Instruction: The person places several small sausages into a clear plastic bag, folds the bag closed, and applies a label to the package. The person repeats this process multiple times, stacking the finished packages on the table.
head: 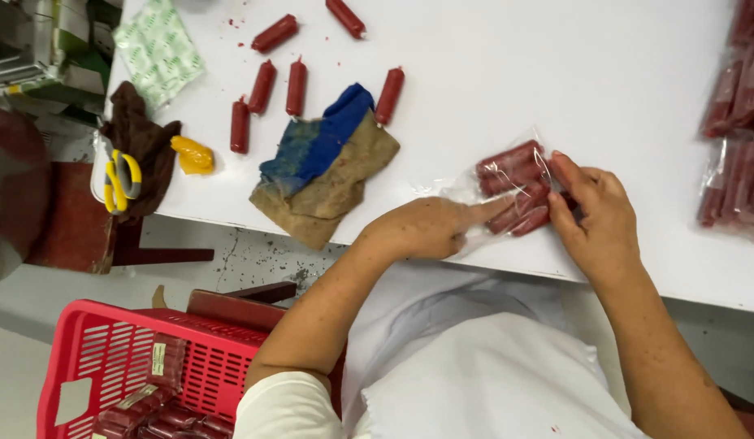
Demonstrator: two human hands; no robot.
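A clear plastic bag (507,183) holding several red sausage sticks lies at the near edge of the white table (556,73). My left hand (430,228) presses on the bag's open left end, its forefinger stretched over the plastic. My right hand (596,215) grips the bag's right end, with fingers curled round the sticks. Several loose red sticks (296,85) lie on the table to the far left.
A blue and brown cloth (328,167) lies left of the bag. Yellow-handled scissors (121,179) rest on a dark rag, beside a yellow lump (192,154). Filled bags (738,138) are stacked at the right edge. A red basket (109,358) with packed bags stands below.
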